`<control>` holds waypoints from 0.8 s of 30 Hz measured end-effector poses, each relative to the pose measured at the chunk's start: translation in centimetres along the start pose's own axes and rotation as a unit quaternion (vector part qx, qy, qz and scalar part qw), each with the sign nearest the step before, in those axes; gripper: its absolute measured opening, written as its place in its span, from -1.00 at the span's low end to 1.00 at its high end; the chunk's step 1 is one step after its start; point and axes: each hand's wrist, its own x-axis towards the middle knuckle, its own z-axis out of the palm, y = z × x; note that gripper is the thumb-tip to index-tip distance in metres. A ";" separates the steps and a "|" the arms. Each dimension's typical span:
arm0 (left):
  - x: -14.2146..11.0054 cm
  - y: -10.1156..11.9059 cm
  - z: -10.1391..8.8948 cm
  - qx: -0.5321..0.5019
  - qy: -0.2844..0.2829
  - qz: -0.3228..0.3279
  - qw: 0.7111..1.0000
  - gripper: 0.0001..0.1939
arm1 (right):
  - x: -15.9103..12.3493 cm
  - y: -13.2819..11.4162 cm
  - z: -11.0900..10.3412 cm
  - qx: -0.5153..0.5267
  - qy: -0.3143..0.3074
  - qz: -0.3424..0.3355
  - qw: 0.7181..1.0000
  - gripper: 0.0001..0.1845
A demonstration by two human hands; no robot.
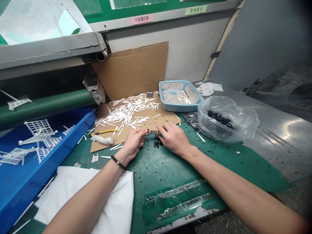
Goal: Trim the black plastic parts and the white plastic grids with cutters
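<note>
So, nearest the camera a white cloth [120, 198] is being partly covered by the left forearm [90, 188] on a green mat [170, 169]. Off to the left, some white frames [40, 130] are being held in a blue tray [48, 167]. A little heap of black bits [158, 144] is being flanked by both hands. Just beyond, a tiny dark piece [147, 131] is being pinched in the left hand [135, 141], thumb to finger, pretty narrow grip. Pliers [154, 132] are being gripped in the right hand [174, 138], fingers wrapped round, tips being pointed at the piece; contact can't be told at that size. Further back, loads of white sticks [124, 112] are being supported by flat cardboard [168, 120]. To the right, black pieces [219, 118] are being held in a clear bag [241, 130]. Behind that, a few more sticks are being held in a paper-lined basket [180, 107].
</note>
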 end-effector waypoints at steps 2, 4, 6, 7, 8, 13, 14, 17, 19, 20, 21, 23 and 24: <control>0.1 0.0 0.0 -0.007 -0.007 -0.005 1.000 -0.72 | 0.0 0.1 0.1 0.006 0.002 0.003 1.000 -0.75; 0.2 -0.1 -0.1 -0.015 -0.012 -0.013 1.000 -0.71 | 0.0 0.1 0.1 0.016 0.003 0.005 1.000 -0.74; 0.3 -0.1 -0.3 -0.031 -0.020 -0.024 0.999 -0.76 | 0.0 0.3 0.1 0.030 0.007 0.008 0.999 -0.73; 0.4 0.0 -0.4 -0.049 -0.029 -0.033 0.998 -0.81 | 0.0 0.4 0.1 0.038 0.013 0.013 0.999 -0.72; 0.4 0.0 -0.6 -0.073 -0.041 -0.044 0.995 -0.86 | 0.0 0.5 0.1 0.044 0.020 0.024 0.999 -0.72; 0.4 0.4 -1.1 -0.174 -0.122 -0.068 0.975 -0.85 | -0.1 1.9 -0.1 0.028 0.012 0.060 0.998 -0.74; 0.4 0.5 -1.1 -0.171 -0.132 -0.066 0.974 -0.86 | -0.1 2.2 -0.2 0.021 0.001 0.059 0.998 -0.73; 0.1 0.3 -0.5 -0.055 -0.120 -0.056 0.990 -0.84 | -0.1 2.5 -0.5 0.007 -0.021 0.068 0.997 -0.71; -0.1 -0.1 0.0 0.130 -0.086 -0.009 0.988 -0.74 | -0.1 2.5 -0.6 0.004 -0.035 0.070 0.997 -0.72; -0.3 -0.3 0.1 0.236 -0.065 0.026 0.969 -0.71 | 0.0 2.5 -0.6 0.004 -0.041 0.069 0.997 -0.73; -0.4 -0.5 0.3 0.333 -0.047 0.062 0.940 -0.69 | 0.0 2.4 -0.6 0.006 -0.044 0.069 0.997 -0.74; -0.8 -0.7 0.4 0.474 -0.029 0.110 0.873 -0.69 | 0.0 2.3 -0.5 0.010 -0.046 0.070 0.996 -0.74; -0.9 -0.7 0.4 0.518 -0.029 0.117 0.847 -0.71 | 0.0 2.3 -0.4 0.010 -0.046 0.072 0.996 -0.74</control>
